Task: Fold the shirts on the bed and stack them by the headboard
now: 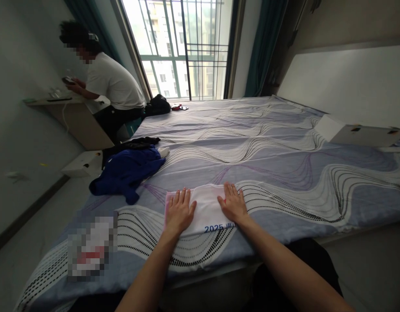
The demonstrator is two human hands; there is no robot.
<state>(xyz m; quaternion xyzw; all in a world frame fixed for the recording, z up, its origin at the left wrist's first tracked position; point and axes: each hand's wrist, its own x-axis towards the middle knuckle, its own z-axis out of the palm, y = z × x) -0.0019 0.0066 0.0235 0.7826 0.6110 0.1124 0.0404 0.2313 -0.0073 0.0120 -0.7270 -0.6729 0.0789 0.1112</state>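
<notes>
- White cloth (204, 212): lower centre of frame, flat on bed (278, 173).
- Left hand (180, 211), right hand (234, 206): palms down at opposite ends, spread flat, gripping nothing.
- Presumably keeps it smooth.

White cloth (206, 212), folded into a rough rectangle, lying flat beneath the left hand (181, 211) and right hand (233, 203); pink edging outside the left fingers; red patch by the right thumb; blue "2025" beside the right wrist.

The cloth (205, 210) is white, pink-edged, blue-lettered — the bedsheet (271, 173) bluish grey with wavy black-dotted bands.
</notes>
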